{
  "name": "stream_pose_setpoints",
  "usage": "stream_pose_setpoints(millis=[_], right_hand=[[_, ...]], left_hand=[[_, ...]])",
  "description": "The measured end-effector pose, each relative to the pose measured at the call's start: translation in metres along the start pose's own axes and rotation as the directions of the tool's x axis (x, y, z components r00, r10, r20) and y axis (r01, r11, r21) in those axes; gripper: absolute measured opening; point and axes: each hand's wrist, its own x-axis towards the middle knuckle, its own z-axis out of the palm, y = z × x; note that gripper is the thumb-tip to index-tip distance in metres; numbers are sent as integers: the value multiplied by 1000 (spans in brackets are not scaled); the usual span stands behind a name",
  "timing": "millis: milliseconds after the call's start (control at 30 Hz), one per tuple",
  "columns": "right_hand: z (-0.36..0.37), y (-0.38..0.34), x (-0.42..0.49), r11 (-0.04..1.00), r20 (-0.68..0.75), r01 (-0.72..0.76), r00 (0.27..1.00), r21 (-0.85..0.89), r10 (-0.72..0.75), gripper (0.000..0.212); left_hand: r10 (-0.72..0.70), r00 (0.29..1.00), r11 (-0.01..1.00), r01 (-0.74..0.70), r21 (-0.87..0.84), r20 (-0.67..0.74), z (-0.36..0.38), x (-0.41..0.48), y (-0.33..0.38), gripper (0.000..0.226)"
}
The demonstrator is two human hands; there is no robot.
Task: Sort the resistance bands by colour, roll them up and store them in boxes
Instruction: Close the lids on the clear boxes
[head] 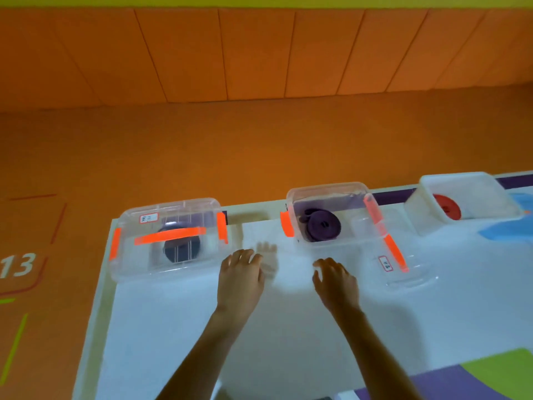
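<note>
A rolled purple band (323, 228) lies inside the open clear box (328, 187) at the far edge of the white desk (202, 327). The box's lid (386, 249) is propped against its right side. Both hands hover over the desk in front of that box, apart from the band. The right hand (336, 281) is near the box's front left corner and the left hand (240, 278) is further left. Each grip is loose, fingers spread, holding nothing. Left of the clear box, a lidded box (170, 267) with orange clasps holds a dark rolled band (181, 251). To the clear box's right, a white box (455, 176) holds a red roll (446, 207).
</note>
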Motion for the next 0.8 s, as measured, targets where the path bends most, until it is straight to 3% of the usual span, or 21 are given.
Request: stream_pose_setpoints(millis=[167,267,433,633,800], right_hand=[[0,111,16,1000,79,-9,997,-18,10,28],[2,165,29,999,173,16,985,-52,-7,30],[-3,235,51,999,143,1,990,-43,5,29],[-9,289,92,998,190,-28,981,-63,40,33],[3,300,111,996,246,-18,968,-86,39,45]], left_hand=[[-39,997,999,39,-1,61,27,-2,92,24],[-108,988,993,101,66,114,42,-1,129,34],[-150,977,985,134,109,150,47,10,175,25],[-115,993,984,110,138,34,61,33,200,31],[-207,971,968,186,166,117,74,51,212,45]])
